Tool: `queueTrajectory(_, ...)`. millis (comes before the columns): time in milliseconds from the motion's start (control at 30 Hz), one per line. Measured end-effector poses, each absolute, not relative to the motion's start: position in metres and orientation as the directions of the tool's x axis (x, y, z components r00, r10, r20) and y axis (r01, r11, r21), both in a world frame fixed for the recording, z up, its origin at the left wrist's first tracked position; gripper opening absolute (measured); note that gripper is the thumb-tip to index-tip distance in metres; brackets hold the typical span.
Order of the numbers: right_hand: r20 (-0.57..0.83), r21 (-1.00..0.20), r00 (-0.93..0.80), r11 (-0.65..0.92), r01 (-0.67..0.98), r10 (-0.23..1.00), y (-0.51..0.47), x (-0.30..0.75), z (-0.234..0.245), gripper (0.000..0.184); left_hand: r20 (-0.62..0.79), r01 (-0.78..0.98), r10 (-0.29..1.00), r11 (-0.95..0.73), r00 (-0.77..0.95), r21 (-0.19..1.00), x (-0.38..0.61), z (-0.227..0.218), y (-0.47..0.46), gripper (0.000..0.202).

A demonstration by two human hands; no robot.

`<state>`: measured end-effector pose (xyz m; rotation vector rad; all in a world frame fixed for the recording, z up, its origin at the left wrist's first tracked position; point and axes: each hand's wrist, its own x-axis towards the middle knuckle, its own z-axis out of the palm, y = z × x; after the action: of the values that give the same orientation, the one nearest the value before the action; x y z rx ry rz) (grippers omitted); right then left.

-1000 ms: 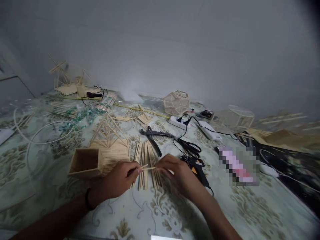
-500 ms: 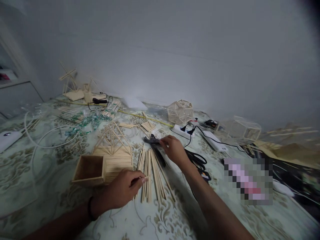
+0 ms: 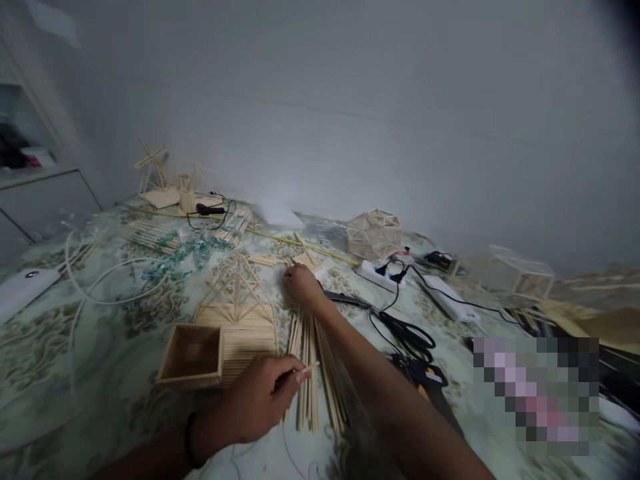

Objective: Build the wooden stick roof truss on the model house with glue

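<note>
My left hand (image 3: 257,400) pinches a short piece of wooden stick (image 3: 313,367) between thumb and finger, over a bundle of long thin sticks (image 3: 310,393). Beyond the bundle's far end is my right hand (image 3: 304,288), fingers bent together; what they hold, if anything, is hidden. Just right of it lies a dark pliers-like tool (image 3: 345,297), partly covered by the hand. Left of the bundle rests a flat stick panel (image 3: 247,340) with a triangular stick frame (image 3: 239,290) at its far side. An open wooden box (image 3: 193,353) sits on the panel's near-left corner.
Black-handled scissors (image 3: 413,340) and a glue gun (image 3: 425,377) lie right of my right forearm. A power strip (image 3: 380,275) with plugs and cables is farther back. Stick models such as a rounded lattice (image 3: 374,235) stand near the wall. Plastic wrappers (image 3: 195,252) lie at left.
My right hand has let go of the pliers-like tool and moved left to the far end of the sticks. The left hand still pinches the short piece. The view has shifted slightly.
</note>
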<state>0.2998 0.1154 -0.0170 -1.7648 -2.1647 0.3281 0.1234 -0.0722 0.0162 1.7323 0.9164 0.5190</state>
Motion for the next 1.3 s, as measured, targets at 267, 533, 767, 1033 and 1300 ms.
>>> queueTrajectory(267, 0.334, -0.602, -0.127, 0.316, 0.733, 0.934, 0.019, 0.331, 0.023, 0.025, -0.098, 0.137, 0.822, 0.024, 0.561, 0.990, 0.123, 0.003, -0.073, 0.029)
queueTrajectory(533, 0.466, -0.866, 0.083, 0.435, 0.246, 0.881, -0.115, 0.318, 0.015, 0.022, -0.145, 0.029, 0.769, 0.162, 0.622, 0.986, 0.125, 0.015, -0.085, 0.030)
queueTrajectory(767, 0.528, -0.829, 0.144, 0.471, 0.302, 0.837, -0.122, 0.306, 0.007, 0.025, -0.205, 0.039, 0.750, 0.233, 0.629, 0.972, 0.124, 0.015, -0.085, 0.037)
queueTrajectory(1033, 0.509, -0.810, 0.150, 0.413, 0.417, 0.847, -0.136, 0.324, 0.005, 0.018, -0.193, 0.088, 0.748, 0.178, 0.635, 0.980, 0.124, 0.011, -0.079, 0.049)
queueTrajectory(1300, 0.281, -0.699, 0.204, 0.055, 0.713, 0.938, -0.193, 0.390, -0.026, 0.010, -0.159, 0.244, 0.777, 0.007, 0.610, 0.970, 0.123, 0.008, -0.079, 0.048)
